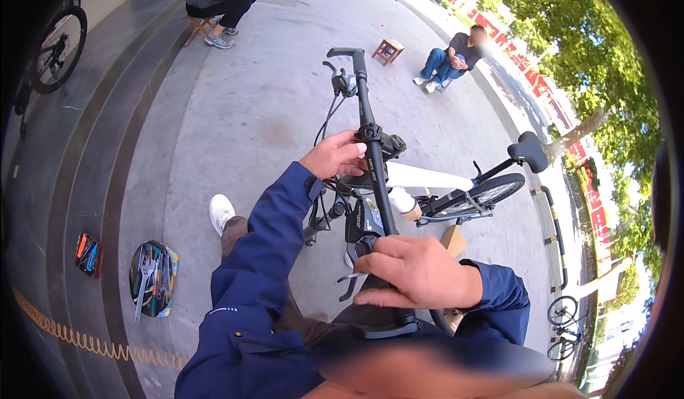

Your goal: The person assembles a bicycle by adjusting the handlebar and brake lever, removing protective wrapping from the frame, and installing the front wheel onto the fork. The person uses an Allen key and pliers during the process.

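Note:
A bicycle stands before me, its black handlebar [377, 174] running from the top of the view down toward my body. Beside the handlebar's middle clamp [370, 133] is my left hand [337, 157], fingers bent and closed against the clamp's left side; anything small within them is hidden. My right hand [420, 272] is wrapped over the near end of the handlebar, its thumb close to the brake lever [349, 285]. Black cables [329, 117] hang by the far brake lever [331, 70]. Beyond the bar lie the white frame tube [427, 177] and black saddle [528, 152].
On the ground at left are a tool bag [169, 278] with a wrench [145, 279] and a small tray of tools [88, 255]. A coiled hose [85, 338] crosses the steps. Two people sit farther off, near a wooden stool [387, 51]. Another bicycle [60, 50] stands far left.

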`<state>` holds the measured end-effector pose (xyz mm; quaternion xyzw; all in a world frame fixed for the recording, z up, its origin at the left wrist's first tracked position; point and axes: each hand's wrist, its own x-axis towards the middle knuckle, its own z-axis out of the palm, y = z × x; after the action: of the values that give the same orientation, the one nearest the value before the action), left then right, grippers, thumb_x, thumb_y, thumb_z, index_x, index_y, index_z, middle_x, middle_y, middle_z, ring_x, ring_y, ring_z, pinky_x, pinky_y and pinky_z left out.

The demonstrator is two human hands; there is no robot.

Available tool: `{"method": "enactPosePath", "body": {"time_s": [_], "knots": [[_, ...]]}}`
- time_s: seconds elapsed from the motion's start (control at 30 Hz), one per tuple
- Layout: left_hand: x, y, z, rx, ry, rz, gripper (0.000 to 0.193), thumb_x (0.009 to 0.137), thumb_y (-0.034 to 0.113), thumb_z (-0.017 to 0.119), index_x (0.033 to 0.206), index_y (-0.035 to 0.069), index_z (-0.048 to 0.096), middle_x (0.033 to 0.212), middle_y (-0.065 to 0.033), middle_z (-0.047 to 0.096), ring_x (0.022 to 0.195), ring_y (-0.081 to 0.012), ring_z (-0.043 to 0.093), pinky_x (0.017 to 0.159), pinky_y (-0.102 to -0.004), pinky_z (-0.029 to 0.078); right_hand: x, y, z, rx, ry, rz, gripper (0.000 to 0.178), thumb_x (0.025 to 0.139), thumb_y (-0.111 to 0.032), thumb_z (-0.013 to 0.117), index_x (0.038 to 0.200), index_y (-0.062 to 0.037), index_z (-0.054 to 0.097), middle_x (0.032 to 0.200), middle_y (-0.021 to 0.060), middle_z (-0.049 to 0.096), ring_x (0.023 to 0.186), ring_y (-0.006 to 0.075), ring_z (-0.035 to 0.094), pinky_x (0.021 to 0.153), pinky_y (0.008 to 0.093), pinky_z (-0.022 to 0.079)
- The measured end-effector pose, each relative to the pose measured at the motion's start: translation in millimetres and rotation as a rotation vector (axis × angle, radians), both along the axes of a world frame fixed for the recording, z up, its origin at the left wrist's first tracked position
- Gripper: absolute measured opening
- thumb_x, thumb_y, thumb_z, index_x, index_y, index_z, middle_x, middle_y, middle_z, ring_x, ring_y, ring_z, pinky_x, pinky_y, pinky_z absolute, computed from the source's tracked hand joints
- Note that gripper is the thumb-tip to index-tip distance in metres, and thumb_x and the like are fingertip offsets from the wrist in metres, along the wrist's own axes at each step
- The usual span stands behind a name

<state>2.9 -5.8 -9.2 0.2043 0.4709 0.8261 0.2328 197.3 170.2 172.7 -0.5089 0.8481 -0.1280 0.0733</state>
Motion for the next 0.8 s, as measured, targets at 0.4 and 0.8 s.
{"method": "enactPosePath", "body": {"time_s": [0.4, 0.8], "knots": [[48, 4, 9, -0.009, 0.026, 0.22, 0.047, 0.105, 0.01, 0.059, 0.148, 0.003, 0.043, 0.128, -0.0118, 0.067, 0.102, -0.0177, 0.071, 0.083, -0.03, 0.06, 42, 100, -32, -0.085, 0.064, -0.497, 0.041, 0.083, -0.019, 0.085, 0.105, -0.0042, 0.054, 0.097, 0.0131, 0.056, 0.082, 0.0345, 0.065, 0.068, 0.0417, 0.054], [104, 51, 17, 0.12, -0.008, 0.608, 0.046, 0.099, -0.002, 0.067, 0.134, -0.002, 0.037, 0.121, -0.0186, 0.063, 0.098, -0.0204, 0.071, 0.084, -0.032, 0.063, -22, 192, -70, 0.089, 0.299, -0.771, 0.042, 0.082, -0.035, 0.082, 0.102, -0.0055, 0.06, 0.083, 0.0176, 0.068, 0.079, 0.04, 0.068, 0.07, 0.0481, 0.055]]}}
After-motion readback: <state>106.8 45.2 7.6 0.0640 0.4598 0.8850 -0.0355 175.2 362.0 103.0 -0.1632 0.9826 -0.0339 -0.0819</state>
